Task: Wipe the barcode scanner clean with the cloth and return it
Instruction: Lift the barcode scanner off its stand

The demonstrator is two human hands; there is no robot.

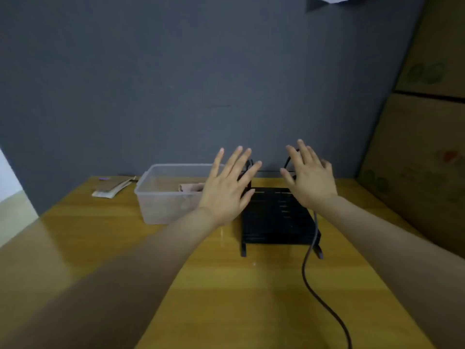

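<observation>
Both my hands are raised above the wooden table (pixel 226 285), fingers spread, holding nothing. My left hand (pixel 227 190) hovers over the right end of a clear plastic bin (pixel 161 197). A brownish folded cloth (pixel 190 187) lies inside that bin. My right hand (pixel 309 177) is held over the back of a black slatted rack (pixel 274 217). A dark cable (pixel 312 273) runs from under my right hand, over the rack's right side and down toward the table's front edge. The barcode scanner itself is hidden behind my hands; I cannot make it out.
A grey wall (pixel 176 84) stands right behind the table. Stacked cardboard boxes (pixel 422 147) close off the right side. A small pile of papers (pixel 113 188) lies at the table's back left corner.
</observation>
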